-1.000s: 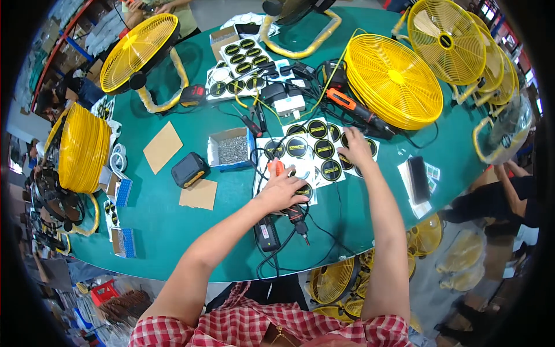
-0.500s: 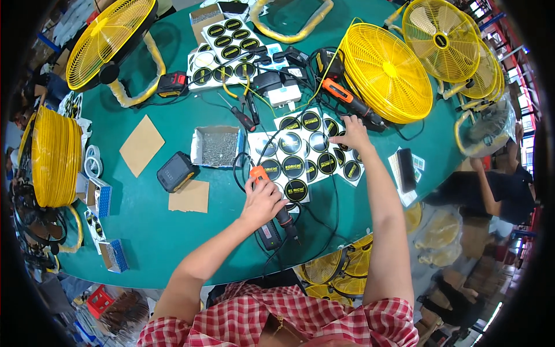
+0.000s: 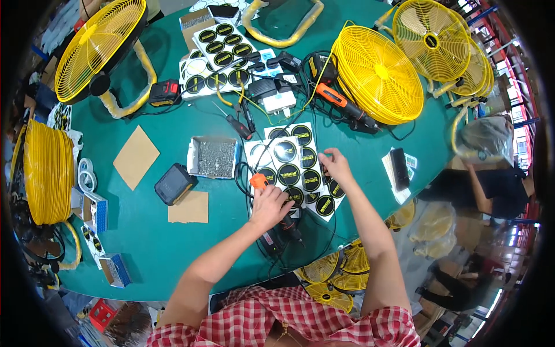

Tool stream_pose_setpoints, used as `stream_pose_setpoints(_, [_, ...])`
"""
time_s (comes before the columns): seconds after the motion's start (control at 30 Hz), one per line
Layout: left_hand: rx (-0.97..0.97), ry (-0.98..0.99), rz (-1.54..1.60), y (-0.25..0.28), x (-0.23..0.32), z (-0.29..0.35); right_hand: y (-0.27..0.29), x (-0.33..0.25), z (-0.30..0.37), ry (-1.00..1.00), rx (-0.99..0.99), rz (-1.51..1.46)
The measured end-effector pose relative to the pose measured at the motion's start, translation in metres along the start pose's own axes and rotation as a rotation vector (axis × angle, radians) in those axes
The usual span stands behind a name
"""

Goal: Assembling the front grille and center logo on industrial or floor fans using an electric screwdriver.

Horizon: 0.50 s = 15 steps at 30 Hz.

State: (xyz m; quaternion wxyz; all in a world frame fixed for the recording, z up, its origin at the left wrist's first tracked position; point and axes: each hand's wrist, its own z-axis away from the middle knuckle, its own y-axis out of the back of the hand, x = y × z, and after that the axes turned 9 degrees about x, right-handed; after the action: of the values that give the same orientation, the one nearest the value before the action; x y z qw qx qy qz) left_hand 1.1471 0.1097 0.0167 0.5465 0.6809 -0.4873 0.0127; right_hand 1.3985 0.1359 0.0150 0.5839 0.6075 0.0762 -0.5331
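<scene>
My left hand (image 3: 269, 207) is wrapped round an orange and black electric screwdriver (image 3: 258, 181), which lies slanted over the lower sticker sheets with its dark tip toward me. My right hand (image 3: 337, 166) has its fingers bent at the right edge of the white sheets of round black stickers (image 3: 289, 174). Its fingertips pinch or press that edge; the exact contact is hard to see. The sheets overlap in a loose pile, partly hidden by my left hand and by a dark cable. A black battery-like block (image 3: 272, 242) lies beside the screwdriver.
An open box of small metal screws (image 3: 213, 156) stands left of the sheets. Beyond are a screwdriver (image 3: 239, 126), pliers (image 3: 248, 115), a second orange electric screwdriver (image 3: 338, 99) and tangled cables. Yellow fan grilles (image 3: 378, 75) stack at the right; a phone (image 3: 399, 169) lies below them.
My right hand has drawn back toward me and leftward, and the right-hand sticker sheets have shifted with it. My left hand stays on the electric screwdriver. The whole view has shifted slightly.
</scene>
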Motion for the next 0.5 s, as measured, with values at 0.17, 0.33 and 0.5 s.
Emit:
stream_pose_setpoints(0.17, [-0.084,0.202,0.147,0.011,0.016,-0.013,0.012,-0.013,0.047,-0.156,-0.027,-0.297])
stream_pose_setpoints(0.33, [-0.207,0.255,0.165,0.005,0.041,-0.024,-0.005,-0.042,0.093,0.39,0.098,-0.073])
stream_pose_setpoints(0.5, [-0.001,0.35,0.164,-0.045,0.041,-0.012,-0.016,-0.055,0.096,0.063,0.054,-0.21])
